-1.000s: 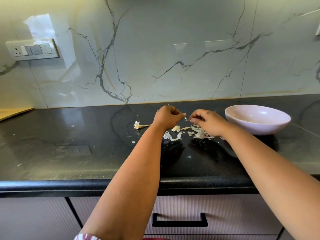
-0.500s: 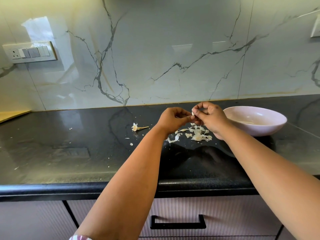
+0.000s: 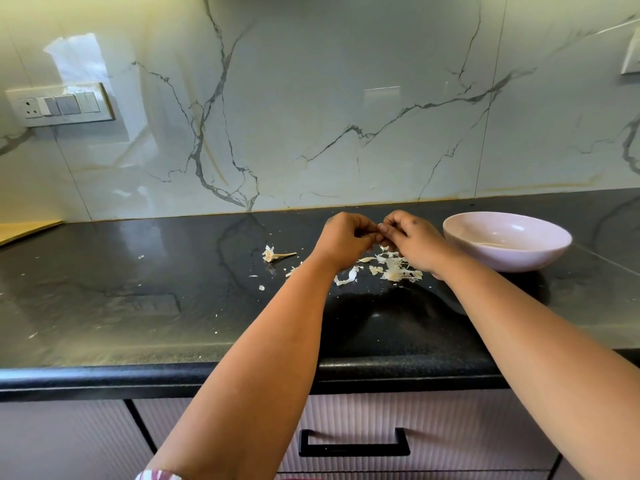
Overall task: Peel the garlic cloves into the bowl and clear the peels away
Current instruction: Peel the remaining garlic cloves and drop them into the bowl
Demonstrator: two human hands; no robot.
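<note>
Garlic clove hidden between both hands' curled fingers [image 3: 360, 231], grip unclear, peels [image 3: 394, 270] beneath

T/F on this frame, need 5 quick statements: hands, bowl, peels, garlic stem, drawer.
1. Both hands, left hand and right hand, meet fingertip to fingertip above the countertop. True.
2. The bowl sits to the left of the hands. False: it sits to their right.
3. The peels lie inside the bowl. False: they lie on the countertop below the hands.
4. A bare garlic stem lies on the countertop left of the hands. True.
5. The drawer below the countertop is pulled open. False: it is closed.
</note>
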